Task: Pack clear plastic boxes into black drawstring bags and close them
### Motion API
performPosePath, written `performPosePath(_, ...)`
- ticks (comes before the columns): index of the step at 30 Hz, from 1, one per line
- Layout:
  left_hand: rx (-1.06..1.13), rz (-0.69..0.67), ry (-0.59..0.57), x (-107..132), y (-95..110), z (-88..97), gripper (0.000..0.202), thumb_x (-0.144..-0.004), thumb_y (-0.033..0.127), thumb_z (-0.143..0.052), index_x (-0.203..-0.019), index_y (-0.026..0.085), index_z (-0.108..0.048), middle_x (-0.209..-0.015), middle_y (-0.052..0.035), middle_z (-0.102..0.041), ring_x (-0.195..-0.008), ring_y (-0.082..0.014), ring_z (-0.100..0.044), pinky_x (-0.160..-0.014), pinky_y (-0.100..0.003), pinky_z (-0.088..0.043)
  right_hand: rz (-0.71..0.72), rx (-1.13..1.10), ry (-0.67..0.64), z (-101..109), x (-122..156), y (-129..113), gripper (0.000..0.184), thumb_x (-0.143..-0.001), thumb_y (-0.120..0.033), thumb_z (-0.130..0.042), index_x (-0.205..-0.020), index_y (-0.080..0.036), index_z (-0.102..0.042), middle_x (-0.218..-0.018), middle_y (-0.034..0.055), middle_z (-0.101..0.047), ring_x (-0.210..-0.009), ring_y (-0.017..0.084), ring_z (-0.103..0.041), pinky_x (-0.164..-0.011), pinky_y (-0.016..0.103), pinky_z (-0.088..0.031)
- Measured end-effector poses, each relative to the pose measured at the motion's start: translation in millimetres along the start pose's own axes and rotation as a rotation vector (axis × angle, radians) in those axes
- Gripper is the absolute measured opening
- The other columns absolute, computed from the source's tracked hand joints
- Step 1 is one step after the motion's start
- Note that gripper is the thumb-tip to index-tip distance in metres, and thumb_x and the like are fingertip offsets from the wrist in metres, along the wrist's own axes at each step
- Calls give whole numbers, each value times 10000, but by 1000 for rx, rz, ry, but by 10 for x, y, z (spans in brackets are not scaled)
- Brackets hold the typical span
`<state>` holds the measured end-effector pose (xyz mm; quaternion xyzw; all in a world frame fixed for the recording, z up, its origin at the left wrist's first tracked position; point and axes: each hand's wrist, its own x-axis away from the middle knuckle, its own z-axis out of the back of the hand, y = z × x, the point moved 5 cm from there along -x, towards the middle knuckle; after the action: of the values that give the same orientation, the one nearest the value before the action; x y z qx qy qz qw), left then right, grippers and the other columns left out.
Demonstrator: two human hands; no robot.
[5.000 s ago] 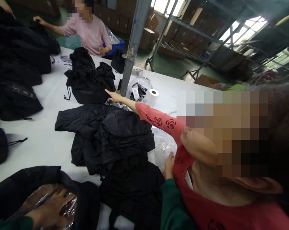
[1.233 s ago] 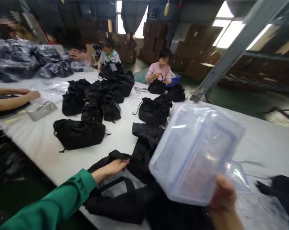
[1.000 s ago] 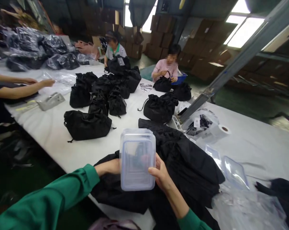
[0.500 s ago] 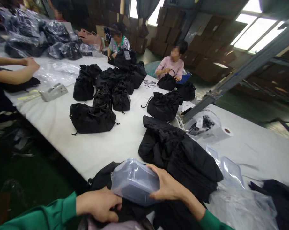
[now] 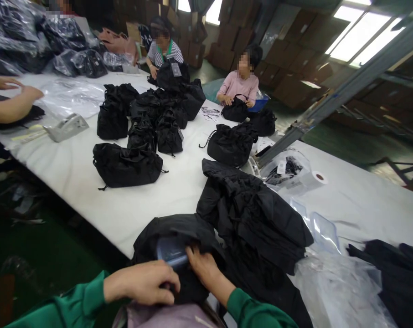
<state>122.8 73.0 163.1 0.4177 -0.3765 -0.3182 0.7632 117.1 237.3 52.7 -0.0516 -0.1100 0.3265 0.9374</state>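
A black fabric bag [image 5: 179, 224] lies at the table's near edge with its mouth facing me. Inside the mouth sits a clear plastic box [image 5: 172, 254], partly hidden by the cloth. My right hand [image 5: 206, 269] reaches into the opening, its fingers gripping the right side of the box. My left hand [image 5: 145, 281] is curled closed on the near rim of the bag. Just beyond, more loose black bags [image 5: 250, 205] are heaped to the right.
Several filled black drawstring bags [image 5: 127, 165] stand across the white table [image 5: 107, 209]. To the right are clear plastic boxes [image 5: 324, 230], a plastic bag [image 5: 339, 287] and a roll [image 5: 319, 178]. A slanted metal post [image 5: 329, 100] rises there. Co-workers sit beyond; another person's arms [image 5: 11, 102] are left.
The clear plastic box has gone from above the bag into its mouth, with my right hand following it in. My left hand stays at the near rim. The view has shifted slightly.
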Motion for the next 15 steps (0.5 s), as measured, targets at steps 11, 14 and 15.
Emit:
performPosePath(11, -8, 584, 753, 400, -1106, -228, 938, -764, 476, -639, -1520, 224, -144, -1443, -168, -357, -1279, -365, -424, -1026, -492, -383, 237, -552, -344, -109, -738, -224, 769, -578, -411, -806, -1299, -280, -570, -1164, 33, -676, -1016, 284, -631, -934, 411, -504)
performPosePath(14, 200, 584, 791, 455, -1407, -285, 743, -835, 478, -543, -1464, 161, -307, -1373, -162, -447, -1268, -310, -455, -1071, -441, -356, 241, -642, -287, -142, -861, -253, 659, -480, -405, -848, -1113, -310, -691, -876, -11, -729, -844, 277, -668, -803, 403, -548)
performPosePath(15, 281, 553, 784, 492, -1487, -258, 713, -828, 499, -560, -1430, 165, -373, -1361, -151, -468, -1259, -302, -466, -1077, -426, -355, 246, -676, -234, -98, -885, -232, 627, -450, -407, -856, -1053, -314, -714, -814, -22, -722, -813, 274, -669, -778, 396, -550)
